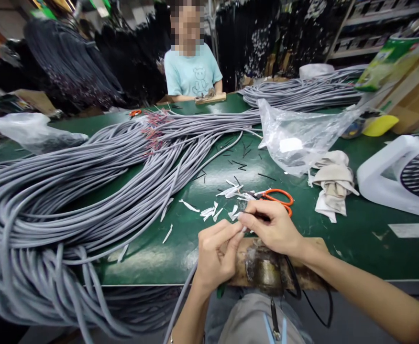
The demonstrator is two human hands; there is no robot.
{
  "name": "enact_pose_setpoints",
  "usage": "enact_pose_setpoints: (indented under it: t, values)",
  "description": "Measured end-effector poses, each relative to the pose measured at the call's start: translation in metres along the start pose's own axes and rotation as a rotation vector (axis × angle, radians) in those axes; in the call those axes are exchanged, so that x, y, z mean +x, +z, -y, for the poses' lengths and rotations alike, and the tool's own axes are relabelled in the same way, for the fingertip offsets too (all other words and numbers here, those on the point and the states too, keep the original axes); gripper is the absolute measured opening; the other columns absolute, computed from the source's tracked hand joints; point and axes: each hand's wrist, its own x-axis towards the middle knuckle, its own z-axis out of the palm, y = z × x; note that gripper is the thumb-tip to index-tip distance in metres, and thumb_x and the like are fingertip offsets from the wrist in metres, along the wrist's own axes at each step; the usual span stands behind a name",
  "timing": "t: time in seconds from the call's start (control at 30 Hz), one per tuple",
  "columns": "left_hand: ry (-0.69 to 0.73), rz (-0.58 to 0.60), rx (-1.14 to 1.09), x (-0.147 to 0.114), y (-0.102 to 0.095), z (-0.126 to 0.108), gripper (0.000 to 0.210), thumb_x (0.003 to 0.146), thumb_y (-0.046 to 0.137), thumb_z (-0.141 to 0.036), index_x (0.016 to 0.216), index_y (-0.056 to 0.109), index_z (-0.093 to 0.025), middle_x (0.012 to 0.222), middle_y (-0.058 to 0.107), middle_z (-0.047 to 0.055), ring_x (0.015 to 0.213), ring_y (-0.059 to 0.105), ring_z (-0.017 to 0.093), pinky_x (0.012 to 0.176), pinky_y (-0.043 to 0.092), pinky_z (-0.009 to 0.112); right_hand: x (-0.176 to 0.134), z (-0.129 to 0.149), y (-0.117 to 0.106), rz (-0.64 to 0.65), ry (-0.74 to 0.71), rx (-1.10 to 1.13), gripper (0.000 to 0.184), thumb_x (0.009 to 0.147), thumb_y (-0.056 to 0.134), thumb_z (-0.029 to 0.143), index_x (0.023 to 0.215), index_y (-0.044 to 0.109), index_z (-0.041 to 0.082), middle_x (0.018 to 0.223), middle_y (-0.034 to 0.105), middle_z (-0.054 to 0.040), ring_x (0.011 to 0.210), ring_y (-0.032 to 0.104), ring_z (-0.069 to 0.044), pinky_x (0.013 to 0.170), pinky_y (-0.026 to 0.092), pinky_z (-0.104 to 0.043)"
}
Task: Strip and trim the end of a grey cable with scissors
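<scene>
My left hand is closed in a pinch on the end of a grey cable, which hangs down past my left wrist. My right hand is closed too, thumb and index finger meeting at the cable's tip. Something thin and dark shows under its fingers; I cannot make out what it is. Just beyond the right hand lie orange-handled scissors, partly hidden by it. White scraps are scattered on the green table ahead of both hands. Below them, a worn metal device sits on a wooden board.
A large bundle of grey cables covers the left side, with red wire ends in the middle. To the right are a clear plastic bag, crumpled cloth and a white fan. Across the table sits a person.
</scene>
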Motion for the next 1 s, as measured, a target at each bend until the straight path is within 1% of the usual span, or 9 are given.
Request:
enact_pose_setpoints:
  t: [0.07, 0.17, 0.37, 0.57, 0.67, 0.77, 0.87, 0.93, 1.0]
  values:
    - [0.038, -0.010, -0.037, -0.002, -0.002, 0.000, 0.017, 0.080, 0.050, -0.013, 0.085, 0.066, -0.016, 0.064, 0.060, 0.004, 0.056, 0.052, 0.013, 0.050, 0.040, 0.024, 0.003, 0.001, 0.002, 0.025, 0.114, 0.083, 0.033, 0.083, 0.048, 0.036, 0.058, 0.044, 0.017, 0.053, 0.038, 0.0047, 0.048, 0.033, -0.006, 0.045, 0.029, -0.020]
    - [0.041, -0.031, -0.104, -0.005, -0.005, 0.000, 0.017, 0.080, 0.050, -0.013, 0.085, 0.066, -0.017, 0.068, 0.063, 0.005, 0.058, 0.054, 0.013, 0.053, 0.041, 0.025, 0.004, 0.006, 0.004, 0.072, 0.192, 0.202, 0.037, 0.082, 0.049, 0.040, 0.054, 0.039, 0.017, 0.051, 0.034, 0.0058, 0.047, 0.030, -0.005, 0.043, 0.027, -0.019]
    - [-0.055, -0.240, -0.049, -0.003, 0.001, -0.002, 0.018, 0.080, 0.051, -0.010, 0.088, 0.065, -0.018, 0.069, 0.061, 0.002, 0.061, 0.053, 0.012, 0.057, 0.040, 0.022, -0.003, 0.008, 0.005, 0.161, 0.203, 0.288, 0.038, 0.082, 0.049, 0.041, 0.055, 0.039, 0.017, 0.050, 0.034, 0.0059, 0.045, 0.030, -0.005, 0.041, 0.024, -0.020]
    - [0.044, -0.135, 0.220, -0.004, 0.007, 0.000, 0.022, 0.076, 0.053, -0.005, 0.093, 0.064, -0.014, 0.064, 0.057, 0.003, 0.057, 0.052, 0.012, 0.054, 0.039, 0.022, -0.001, 0.003, 0.003, 0.031, 0.093, 0.066, 0.036, 0.082, 0.051, 0.034, 0.053, 0.036, 0.017, 0.051, 0.026, 0.0064, 0.047, 0.024, -0.006, 0.043, 0.021, -0.021]
    - [0.112, -0.120, 0.179, -0.006, 0.006, -0.001, 0.025, 0.074, 0.054, -0.003, 0.094, 0.063, -0.015, 0.070, 0.061, 0.004, 0.061, 0.056, 0.012, 0.058, 0.042, 0.022, 0.003, 0.002, 0.002, 0.017, 0.166, 0.073, 0.039, 0.085, 0.045, 0.037, 0.053, 0.033, 0.018, 0.052, 0.026, 0.0059, 0.048, 0.026, -0.006, 0.044, 0.024, -0.020]
    - [0.112, -0.181, 0.128, -0.007, 0.005, -0.002, 0.025, 0.074, 0.054, -0.002, 0.094, 0.062, -0.016, 0.074, 0.063, 0.003, 0.064, 0.057, 0.011, 0.060, 0.043, 0.021, 0.004, 0.002, 0.001, 0.044, 0.194, 0.054, 0.040, 0.086, 0.042, 0.039, 0.053, 0.035, 0.018, 0.052, 0.028, 0.0057, 0.047, 0.029, -0.006, 0.044, 0.026, -0.020]
    - [0.053, -0.269, 0.143, -0.005, 0.007, -0.002, 0.026, 0.075, 0.054, -0.002, 0.095, 0.063, -0.016, 0.074, 0.063, 0.002, 0.063, 0.056, 0.010, 0.060, 0.043, 0.021, -0.001, 0.003, -0.001, -0.076, 0.112, -0.112, 0.027, 0.086, 0.045, 0.034, 0.068, 0.052, 0.016, 0.058, 0.045, 0.0037, 0.051, 0.039, -0.007, 0.048, 0.032, -0.019]
    - [0.011, -0.324, 0.142, -0.004, 0.009, -0.002, 0.025, 0.076, 0.054, -0.002, 0.095, 0.063, -0.016, 0.076, 0.063, 0.003, 0.064, 0.056, 0.011, 0.060, 0.043, 0.021, -0.006, 0.005, -0.002, -0.160, -0.029, -0.269, 0.018, 0.087, 0.046, 0.027, 0.079, 0.058, 0.017, 0.067, 0.057, 0.0010, 0.057, 0.048, -0.009, 0.055, 0.037, -0.020]
    - [-0.015, -0.354, 0.131, -0.004, 0.010, -0.001, 0.024, 0.077, 0.053, -0.004, 0.094, 0.063, -0.016, 0.076, 0.063, 0.003, 0.065, 0.056, 0.011, 0.060, 0.044, 0.022, -0.011, 0.005, -0.002, -0.188, -0.175, -0.412, 0.017, 0.086, 0.047, 0.022, 0.078, 0.061, 0.016, 0.069, 0.062, -0.0012, 0.062, 0.054, -0.010, 0.063, 0.040, -0.022]
